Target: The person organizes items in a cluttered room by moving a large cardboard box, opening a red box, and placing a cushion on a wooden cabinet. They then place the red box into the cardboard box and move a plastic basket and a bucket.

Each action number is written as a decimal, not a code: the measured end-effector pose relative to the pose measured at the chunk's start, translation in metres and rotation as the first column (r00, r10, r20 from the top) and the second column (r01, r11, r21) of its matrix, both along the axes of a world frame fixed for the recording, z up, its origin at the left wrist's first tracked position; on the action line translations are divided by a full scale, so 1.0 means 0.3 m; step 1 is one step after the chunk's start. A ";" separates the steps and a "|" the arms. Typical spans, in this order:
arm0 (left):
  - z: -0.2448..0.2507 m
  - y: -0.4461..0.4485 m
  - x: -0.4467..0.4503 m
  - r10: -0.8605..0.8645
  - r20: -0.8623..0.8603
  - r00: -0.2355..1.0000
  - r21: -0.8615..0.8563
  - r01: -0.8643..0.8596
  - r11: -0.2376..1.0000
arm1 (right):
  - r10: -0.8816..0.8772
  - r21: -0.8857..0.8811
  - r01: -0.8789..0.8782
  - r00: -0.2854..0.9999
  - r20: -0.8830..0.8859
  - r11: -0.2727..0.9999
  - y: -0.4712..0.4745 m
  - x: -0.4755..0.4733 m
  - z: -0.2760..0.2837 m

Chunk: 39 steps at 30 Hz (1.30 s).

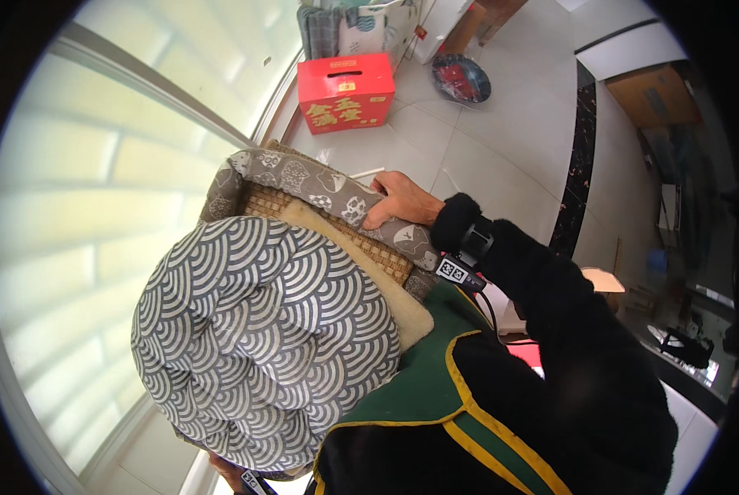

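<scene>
A woven pet bed [258,201] with a padded grey-brown fabric rim printed with white animal figures is before me, tilted against my green apron [419,380]. My right hand [400,198] grips that rim, thumb on the inner side and fingers over the outer side. On top of the bed lies a round tufted cushion [270,340] with a grey and white wave pattern. A cream fleece pad [400,303] sticks out from under it. At the lower edge, my left hand [224,473] is beside the rim under the cushion; its fingers are hidden.
A frosted glass panel [54,247] runs along the left. Up ahead, a red carton [345,99] with a handle slot stands on the tiled floor [493,142], near bags and a dark round plastic-wrapped object [461,78]. A cardboard box [654,96] is at the upper right.
</scene>
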<state>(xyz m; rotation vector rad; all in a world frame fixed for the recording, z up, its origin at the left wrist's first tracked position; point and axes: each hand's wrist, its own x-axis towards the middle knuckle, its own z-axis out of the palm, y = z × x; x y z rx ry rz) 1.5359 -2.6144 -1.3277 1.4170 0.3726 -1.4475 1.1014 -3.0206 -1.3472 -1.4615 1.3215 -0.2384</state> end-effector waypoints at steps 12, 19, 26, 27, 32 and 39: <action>0.084 0.014 0.005 0.006 -0.005 1.000 -0.128 -0.007 0.992 | -0.045 -0.016 0.046 0.995 0.092 0.999 0.031 0.025 0.045; 0.084 0.058 0.037 -0.019 0.010 1.000 -0.101 0.020 0.995 | -0.061 0.064 0.053 0.991 0.123 0.997 0.043 0.025 0.051; 0.051 0.133 0.064 0.066 0.023 0.998 -0.107 -0.064 0.992 | -0.026 0.068 0.017 0.991 0.131 0.998 0.050 0.053 0.050; 0.044 0.142 0.073 0.072 -0.001 0.997 -0.128 -0.071 0.989 | -0.024 0.071 0.015 0.991 0.131 0.997 0.054 0.058 0.053; -0.002 0.159 0.142 0.072 0.029 0.997 -0.118 -0.069 0.991 | -0.067 0.137 0.049 0.990 0.128 0.989 0.078 0.097 0.083; 0.014 0.177 0.154 0.077 0.038 0.996 -0.127 -0.072 0.989 | -0.037 0.151 0.022 0.994 0.101 0.988 0.100 0.146 0.131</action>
